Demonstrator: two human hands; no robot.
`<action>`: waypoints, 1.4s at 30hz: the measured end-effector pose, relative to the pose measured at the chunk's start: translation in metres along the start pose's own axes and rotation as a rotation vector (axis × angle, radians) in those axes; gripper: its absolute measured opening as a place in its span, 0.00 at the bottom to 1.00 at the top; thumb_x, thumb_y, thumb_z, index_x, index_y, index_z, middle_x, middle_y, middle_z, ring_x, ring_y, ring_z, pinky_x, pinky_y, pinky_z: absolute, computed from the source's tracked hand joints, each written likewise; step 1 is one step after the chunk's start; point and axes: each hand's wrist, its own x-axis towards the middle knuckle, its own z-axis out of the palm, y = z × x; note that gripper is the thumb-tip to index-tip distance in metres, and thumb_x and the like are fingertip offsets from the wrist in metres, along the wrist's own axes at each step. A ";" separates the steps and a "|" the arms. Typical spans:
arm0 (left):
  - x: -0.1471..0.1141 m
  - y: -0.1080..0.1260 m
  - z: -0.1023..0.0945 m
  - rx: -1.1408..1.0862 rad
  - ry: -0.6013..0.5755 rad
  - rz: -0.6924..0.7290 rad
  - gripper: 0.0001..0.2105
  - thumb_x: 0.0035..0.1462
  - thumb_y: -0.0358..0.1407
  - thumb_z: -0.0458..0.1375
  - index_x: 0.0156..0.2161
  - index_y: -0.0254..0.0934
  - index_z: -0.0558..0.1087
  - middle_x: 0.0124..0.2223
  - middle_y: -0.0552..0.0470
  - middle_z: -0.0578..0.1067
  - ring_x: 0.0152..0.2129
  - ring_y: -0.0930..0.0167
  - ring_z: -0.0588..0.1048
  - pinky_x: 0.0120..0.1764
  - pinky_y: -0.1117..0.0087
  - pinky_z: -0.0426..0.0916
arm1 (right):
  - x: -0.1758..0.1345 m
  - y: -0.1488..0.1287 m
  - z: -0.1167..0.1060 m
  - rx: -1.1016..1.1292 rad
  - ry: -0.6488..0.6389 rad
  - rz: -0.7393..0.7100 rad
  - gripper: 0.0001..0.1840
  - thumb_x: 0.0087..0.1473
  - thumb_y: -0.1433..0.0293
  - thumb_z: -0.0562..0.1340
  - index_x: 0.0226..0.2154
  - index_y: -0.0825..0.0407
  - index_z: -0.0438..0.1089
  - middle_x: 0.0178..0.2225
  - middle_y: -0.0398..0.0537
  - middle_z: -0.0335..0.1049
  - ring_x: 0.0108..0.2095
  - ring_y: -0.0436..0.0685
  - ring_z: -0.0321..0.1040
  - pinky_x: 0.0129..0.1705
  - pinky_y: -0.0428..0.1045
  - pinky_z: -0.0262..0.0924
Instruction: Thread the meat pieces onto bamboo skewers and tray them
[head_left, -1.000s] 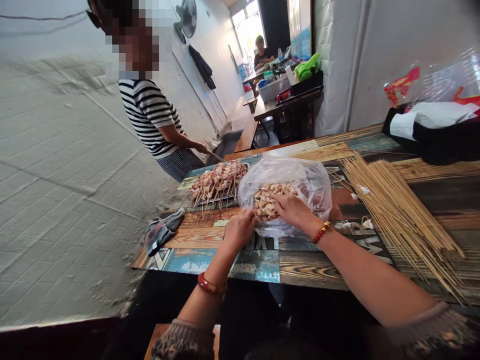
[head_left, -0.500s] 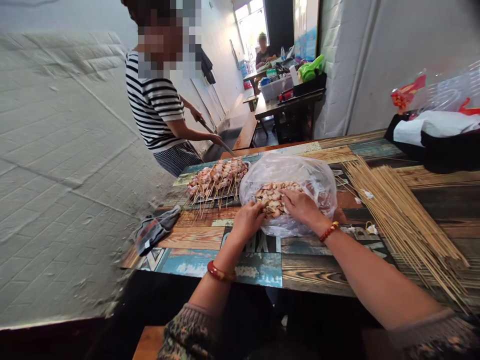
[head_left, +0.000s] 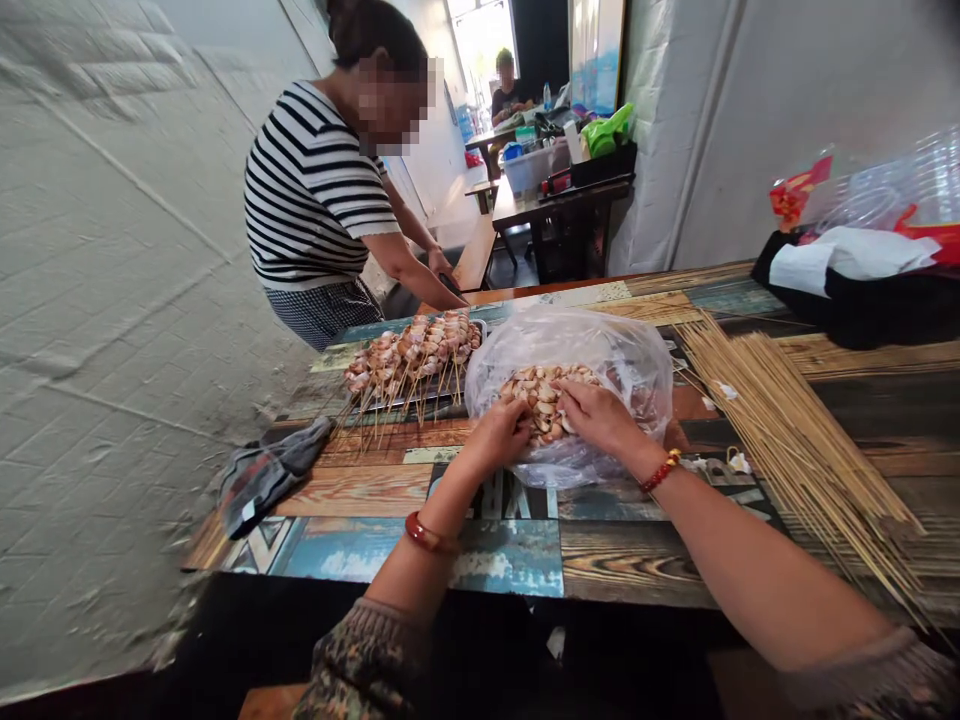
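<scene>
A clear plastic bag [head_left: 637, 350] lies spread on the table, with a heap of what look like unpeeled garlic cloves [head_left: 544, 395] in its opening. My left hand [head_left: 499, 435] is at the near left edge of the heap, fingers curled in. From the right, my right hand [head_left: 596, 412] reaches over the cloves, thumb and fingers drawn together among them. Whether either hand grips a clove is too small to tell. Left of the bag, a metal tray [head_left: 480, 330] bears loaded skewers [head_left: 416, 350] piled up, their sticks pointing toward me.
Bare bamboo skewers [head_left: 795, 450] lie in a bundle at the right. A grey cloth [head_left: 274, 470] rests near the table's left edge. Behind the bundle stands a black container [head_left: 862, 305] with white paper and plastic packs. A person in a striped top [head_left: 322, 190] leans beyond the table.
The other person has bent lower and closer to the table, arms reaching down. My view has shifted slightly. Both my hands stay at the cloves, the fingers a little more drawn in.
</scene>
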 end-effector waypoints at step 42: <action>-0.006 0.022 0.005 -1.145 0.170 -0.158 0.12 0.49 0.36 0.66 0.36 0.32 0.72 0.30 0.51 0.76 0.26 0.74 0.76 0.31 0.74 0.70 | -0.012 -0.029 -0.004 0.749 -0.017 0.244 0.17 0.57 0.58 0.58 0.40 0.54 0.70 0.24 0.40 0.69 0.14 0.43 0.56 0.16 0.42 0.52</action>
